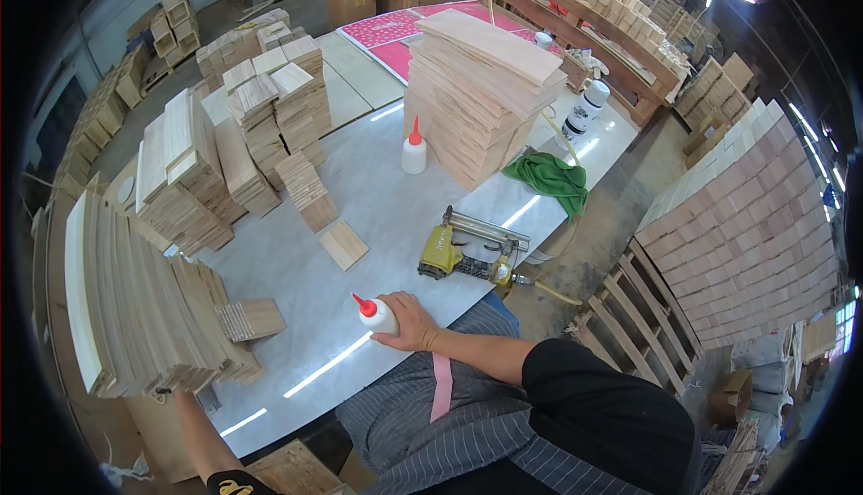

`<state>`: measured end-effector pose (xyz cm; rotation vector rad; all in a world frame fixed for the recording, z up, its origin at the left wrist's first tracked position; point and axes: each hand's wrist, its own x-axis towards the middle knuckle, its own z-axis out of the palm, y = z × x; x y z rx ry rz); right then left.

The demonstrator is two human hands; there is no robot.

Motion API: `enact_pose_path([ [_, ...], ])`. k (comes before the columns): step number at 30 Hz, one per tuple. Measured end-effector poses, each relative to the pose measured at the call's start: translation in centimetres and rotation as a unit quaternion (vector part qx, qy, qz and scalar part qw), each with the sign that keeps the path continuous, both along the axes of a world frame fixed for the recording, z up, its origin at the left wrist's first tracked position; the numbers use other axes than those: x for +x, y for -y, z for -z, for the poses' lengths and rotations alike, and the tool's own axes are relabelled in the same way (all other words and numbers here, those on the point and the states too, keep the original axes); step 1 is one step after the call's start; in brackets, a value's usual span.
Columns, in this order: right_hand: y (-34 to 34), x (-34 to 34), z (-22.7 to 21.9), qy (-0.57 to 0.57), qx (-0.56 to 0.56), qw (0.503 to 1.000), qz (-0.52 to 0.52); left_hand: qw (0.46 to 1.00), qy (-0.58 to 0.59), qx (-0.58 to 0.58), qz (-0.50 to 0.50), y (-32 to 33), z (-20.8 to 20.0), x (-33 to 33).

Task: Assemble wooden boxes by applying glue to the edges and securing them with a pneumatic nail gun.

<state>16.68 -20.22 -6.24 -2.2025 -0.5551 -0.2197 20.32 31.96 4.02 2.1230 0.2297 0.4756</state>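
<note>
The smooth counter [306, 306] offers open room ahead of its near edge, the boards [135, 306] partly hide the left grip [182, 401], whose closing I cannot tell, and the right grip [409, 322] curls around the white bottle [379, 318] close to that edge, probably light, squeezable and best held below its red nozzle [363, 304].
</note>
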Motion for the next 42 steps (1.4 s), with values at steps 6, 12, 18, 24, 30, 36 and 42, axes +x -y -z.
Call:
enact_pose_path([
  [6,-1.8,0.2,2.2,0.049,0.038,0.998,-0.03,0.979,-0.043,0.023,-0.196,-15.1,2.3,-13.8],
  [12,-0.3,3.1,1.7,-0.056,0.124,0.989,0.063,0.943,0.063,0.103,-0.309,-3.4,-15.5,-14.3],
  [18,-1.0,7.1,-0.5,-0.054,0.161,0.98,0.105,0.919,0.172,0.197,-0.295,5.8,-27.2,-15.8],
  [24,-1.1,15.4,-3.6,-0.046,0.109,0.979,0.168,0.896,0.075,0.374,-0.228,10.6,-30.8,-11.2],
  [30,1.2,17.8,-0.9,-0.061,0.033,0.954,0.291,0.915,-0.119,0.34,-0.181,12.5,-30.3,-7.0],
  [36,-5.6,7.7,-2.1,0.083,-0.062,0.987,0.12,0.901,-0.07,0.378,-0.202,11.2,-31.0,-8.3],
  [42,-5.9,11.2,0.5,0.05,-0.189,0.968,0.158,0.911,0.095,0.384,-0.114,18.4,-29.9,-12.6],
])
